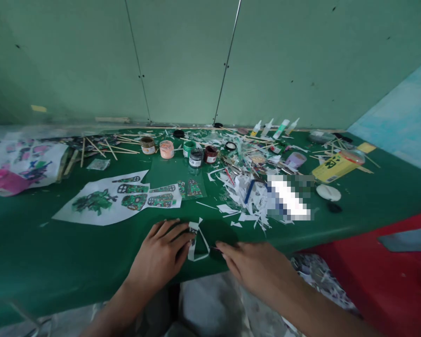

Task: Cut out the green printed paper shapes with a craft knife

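Observation:
My left hand (164, 248) lies on the green table with fingers stretched out, its fingertips pressing on a small printed paper piece (192, 241). A narrow white paper strip (204, 236) bends away from that piece in a loop. To the right, the fingers of my right hand (247, 260) close around a thin pointed tool (216, 249); its tip is by the strip, and most of it is hidden. Beyond my left hand lies a white sheet (108, 217) with a green painted figure and patterned pieces on it.
Paint jars (195, 159) stand in a row behind. Paper scraps (245, 196) heap up to the right, near a yellow container (337, 166) and a white oval object (328, 192). Wooden sticks (105, 149) and a pink jar (7, 182) are on the left. Small bottles (281, 129) line the back.

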Demonstrator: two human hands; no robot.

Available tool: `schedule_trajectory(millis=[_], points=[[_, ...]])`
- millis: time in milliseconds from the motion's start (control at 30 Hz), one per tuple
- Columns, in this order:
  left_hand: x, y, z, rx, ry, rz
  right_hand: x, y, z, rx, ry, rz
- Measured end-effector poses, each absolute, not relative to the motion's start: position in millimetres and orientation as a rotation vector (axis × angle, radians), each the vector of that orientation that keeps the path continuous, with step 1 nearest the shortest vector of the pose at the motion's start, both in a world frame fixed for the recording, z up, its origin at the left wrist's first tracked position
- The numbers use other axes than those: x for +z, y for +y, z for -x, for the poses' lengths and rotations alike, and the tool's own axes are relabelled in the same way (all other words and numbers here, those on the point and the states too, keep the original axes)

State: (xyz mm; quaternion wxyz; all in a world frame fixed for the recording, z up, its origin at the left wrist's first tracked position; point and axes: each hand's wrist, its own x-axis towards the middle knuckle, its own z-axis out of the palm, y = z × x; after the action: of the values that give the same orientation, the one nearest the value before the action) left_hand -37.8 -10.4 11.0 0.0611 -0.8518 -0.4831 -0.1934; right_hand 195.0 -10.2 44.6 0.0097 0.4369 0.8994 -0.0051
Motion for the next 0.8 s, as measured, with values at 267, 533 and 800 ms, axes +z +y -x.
schedule_trajectory(millis=[267, 533, 800], points=[[10, -10, 36, -0.560, -1.507, 2.544, 26, 3, -182, -0.385, 2.937, -1.560], [11, -6, 38, -0.565, -1.615, 2.559, 23, 18, -170, -0.342, 2.978, -1.344], [8, -3, 38, -0.534, -1.600, 2.557, 23, 15, -180, 0.003, 2.973, -1.227]])
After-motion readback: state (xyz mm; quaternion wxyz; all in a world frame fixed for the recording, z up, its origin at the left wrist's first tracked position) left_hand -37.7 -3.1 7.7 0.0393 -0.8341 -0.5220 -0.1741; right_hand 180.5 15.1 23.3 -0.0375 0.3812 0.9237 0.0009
